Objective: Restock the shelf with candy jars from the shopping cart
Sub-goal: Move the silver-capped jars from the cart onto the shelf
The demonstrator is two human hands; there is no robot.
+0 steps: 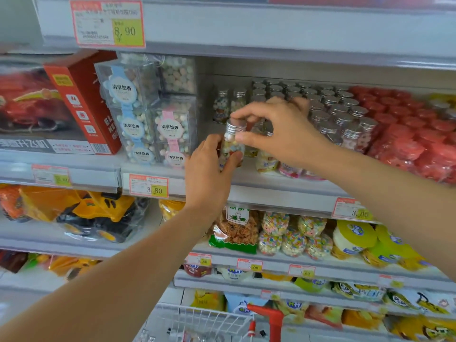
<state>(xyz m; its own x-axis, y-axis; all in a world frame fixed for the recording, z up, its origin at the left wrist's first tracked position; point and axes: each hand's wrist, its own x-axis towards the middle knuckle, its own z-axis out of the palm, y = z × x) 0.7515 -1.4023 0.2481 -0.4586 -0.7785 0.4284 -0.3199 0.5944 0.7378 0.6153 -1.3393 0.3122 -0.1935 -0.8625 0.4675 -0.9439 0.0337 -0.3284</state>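
Note:
A small glass candy jar with a silver screw cap and pastel candies stands upright above the front of the middle shelf. My left hand grips its body from below and the left. My right hand pinches the silver cap from above with thumb and forefinger. Behind them several rows of the same silver-capped jars fill the shelf. Two more jars stand apart at the back left. The shopping cart, white wire with a red handle, shows at the bottom edge.
Clear cubes of candy are stacked left of the jars, beside a red box. Red wrapped packets lie to the right. Bagged snacks and a yellow toy truck fill the shelf below. Price tags line the shelf edges.

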